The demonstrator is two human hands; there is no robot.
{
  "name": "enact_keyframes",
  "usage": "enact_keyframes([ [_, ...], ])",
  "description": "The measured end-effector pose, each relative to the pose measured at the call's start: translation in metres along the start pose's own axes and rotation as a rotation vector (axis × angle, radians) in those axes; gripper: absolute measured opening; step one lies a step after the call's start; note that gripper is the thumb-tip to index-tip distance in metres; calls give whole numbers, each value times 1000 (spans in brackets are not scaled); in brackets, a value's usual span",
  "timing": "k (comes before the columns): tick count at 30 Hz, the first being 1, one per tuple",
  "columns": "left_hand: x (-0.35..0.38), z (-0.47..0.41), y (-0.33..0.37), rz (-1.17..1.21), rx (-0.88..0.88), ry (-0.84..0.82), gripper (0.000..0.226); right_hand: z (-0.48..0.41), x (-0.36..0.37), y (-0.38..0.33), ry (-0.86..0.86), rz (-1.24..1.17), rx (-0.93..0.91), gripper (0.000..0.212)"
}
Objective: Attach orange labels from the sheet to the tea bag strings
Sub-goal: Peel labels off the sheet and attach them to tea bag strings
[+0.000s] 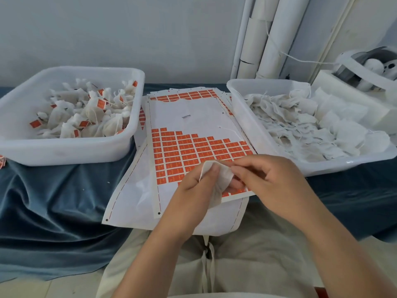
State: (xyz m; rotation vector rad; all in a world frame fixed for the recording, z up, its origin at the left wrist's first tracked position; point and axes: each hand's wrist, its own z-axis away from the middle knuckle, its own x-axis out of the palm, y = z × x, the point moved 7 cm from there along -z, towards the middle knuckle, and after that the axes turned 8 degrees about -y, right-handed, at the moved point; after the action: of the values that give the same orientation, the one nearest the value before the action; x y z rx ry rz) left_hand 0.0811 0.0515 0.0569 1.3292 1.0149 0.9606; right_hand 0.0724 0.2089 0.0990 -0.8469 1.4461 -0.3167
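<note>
Over the label sheet, the left hand holds a white tea bag, thumb curled over its front face. The right hand pinches the bag's top right corner between thumb and fingertips.

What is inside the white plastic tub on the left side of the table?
The white plastic tub holds a heap of white mesh tea bags, many carrying small orange labels. The tub's floor and the lower bags are covered by the heap.

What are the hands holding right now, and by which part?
One white tea bag, above the label sheet. The left hand grips its left side, thumb on top; the right hand pinches its upper right corner.
</note>
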Motion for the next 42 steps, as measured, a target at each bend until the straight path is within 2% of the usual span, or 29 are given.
enact_keyframes([
  [3, -2, -1, -6, -4, -64, -5, 28, -1, -2, 5, -67, -19, 45, 15],
  [7, -7, -4, -10, -19, -54, 0, 29, 0, -1, 12, -142, -34, 94, 25],
  [10, -7, -4, -7, -80, -19, -45, 16, 0, 11, 18, -195, -375, 165, 31],
  [12, -5, -5, -1, -213, 73, -60, 30, 0, 26, 19, -242, -599, 213, 39],
  [14, -4, -5, 2, -210, 140, -50, 41, -1, 36, 16, -267, -818, 200, 36],
  [18, -11, -6, -3, -57, 69, -37, 44, -5, 33, 17, -203, -1349, 160, 36],
  [21, -9, -8, -5, -72, 82, -68, 56, -7, 38, 16, -196, -1505, 181, 34],
  [22, -8, -7, -4, -73, 95, -76, 58, -7, 39, 15, -205, -1518, 174, 33],
  [27, 1, -2, 3, -228, 133, -244, 35, -7, 27, 14, -188, -1586, 111, 31],
  [29, 3, -1, 5, -281, 150, -298, 37, -7, 20, 17, -143, -1590, 93, 30],
  [32, 2, 3, 7, -309, 156, -341, 42, -6, 12, 18, -99, -1463, 56, 30],
  [37, -1, 2, -4, -327, 59, -399, 40, -6, 2, 17, -67, -1182, -5, 33],
  [42, -3, -2, -5, -251, 53, -330, 27, -8, 3, 19, -67, -1147, -22, 29],
])
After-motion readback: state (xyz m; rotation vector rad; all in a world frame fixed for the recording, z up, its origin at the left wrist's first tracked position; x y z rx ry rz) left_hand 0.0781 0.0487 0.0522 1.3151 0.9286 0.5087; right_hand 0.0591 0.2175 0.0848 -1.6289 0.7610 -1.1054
